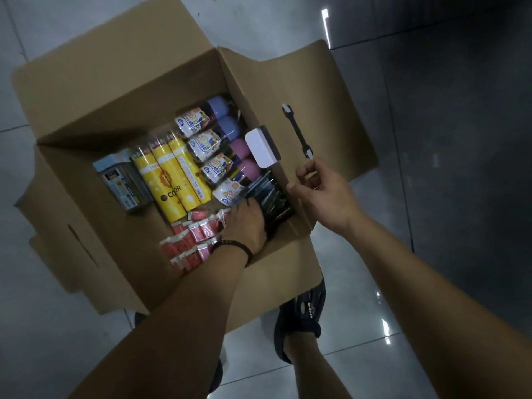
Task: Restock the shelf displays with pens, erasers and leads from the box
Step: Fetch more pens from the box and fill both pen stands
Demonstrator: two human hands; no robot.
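An open cardboard box (121, 90) stands on the floor below me. Inside lie red-wrapped erasers (193, 240) at the near side, yellow tubes (169, 174), a blue-lidded pack of leads (123, 180), colourful bottle-shaped packs (207, 142) and a dark bundle of pens (273, 197) at the right wall. My left hand (247, 220) reaches into the box, fingers closed around the dark pen bundle. My right hand (319, 191) hovers over the box's right flap, fingers curled with nothing visible in them.
A white rectangular block (260, 146) rests on the box's right rim. A black strap handle (298, 132) lies on the right flap. My foot in a dark sandal (302, 318) stands by the box's near corner on glossy grey floor tiles (446, 139).
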